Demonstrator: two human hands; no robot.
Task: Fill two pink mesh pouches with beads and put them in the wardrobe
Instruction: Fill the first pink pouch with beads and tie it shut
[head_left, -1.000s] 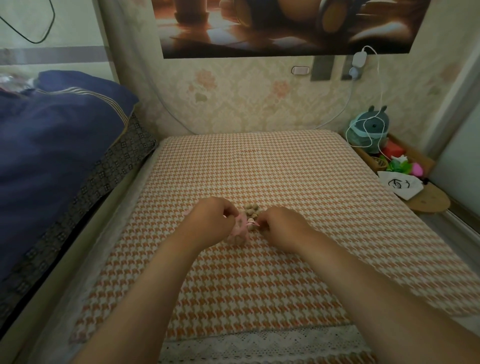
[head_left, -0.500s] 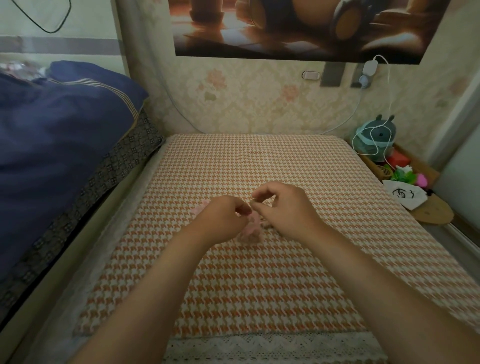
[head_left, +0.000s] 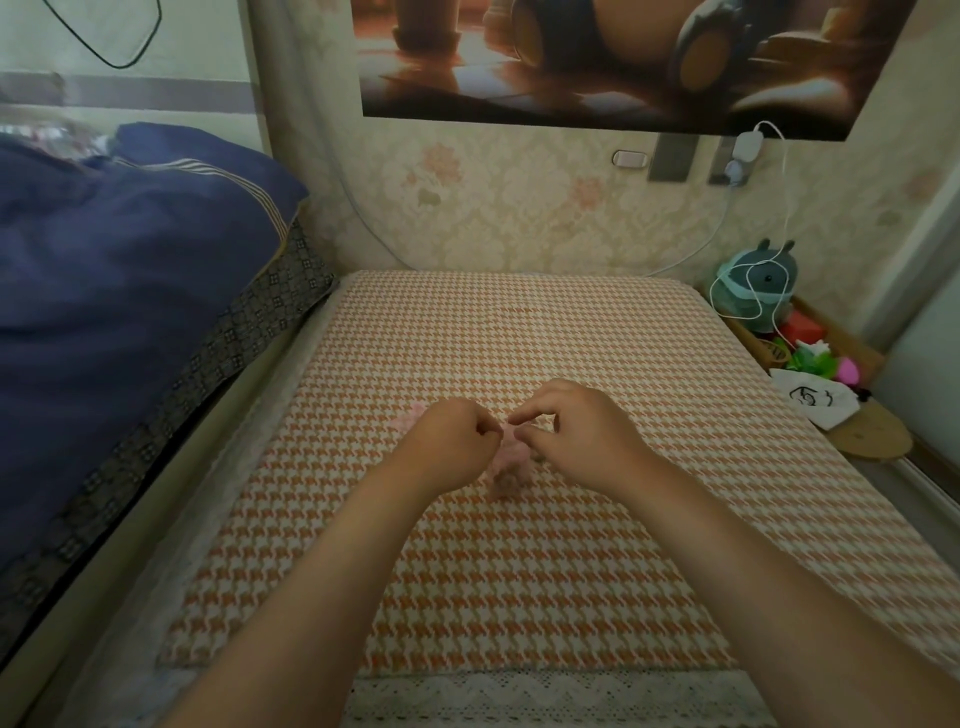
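Reaching forward over the bench (head_left: 519, 571), which carried an orange-and-white houndstooth cloth, two bare forearms met near its centre. The left hand (head_left: 452, 441) was curled into a narrow grip, thumb and fingers pinched on the left side of the top of one pink mesh pouch (head_left: 511, 462). The right hand (head_left: 576, 436) was held with thumb and forefinger pinched together at the pouch mouth, the remaining fingers curled; whether it pinched the mesh, a cord or a bead could not be told. The pouch hung between the two hands, its lower end touching or just above the cloth, with darker contents visible through the mesh.

A second pink mesh pouch (head_left: 410, 420) lay flat on the cloth just behind the left hand, only its edge showing. Beads could not be counted: any loose ones were hidden behind the hands.

Count of remaining items:
- One dark blue quilt (head_left: 114, 291), on the bed at the left.
- One poster (head_left: 613, 57), on the wall behind.
- One white charger (head_left: 748, 145), plugged into the wall, with its cable running down to one teal device with ears (head_left: 763, 280).
- One wooden tray (head_left: 831, 358), to the right of the bench, holding that device and small coloured objects.
- One white drawstring bag (head_left: 810, 402), printed in black, just beside the tray.
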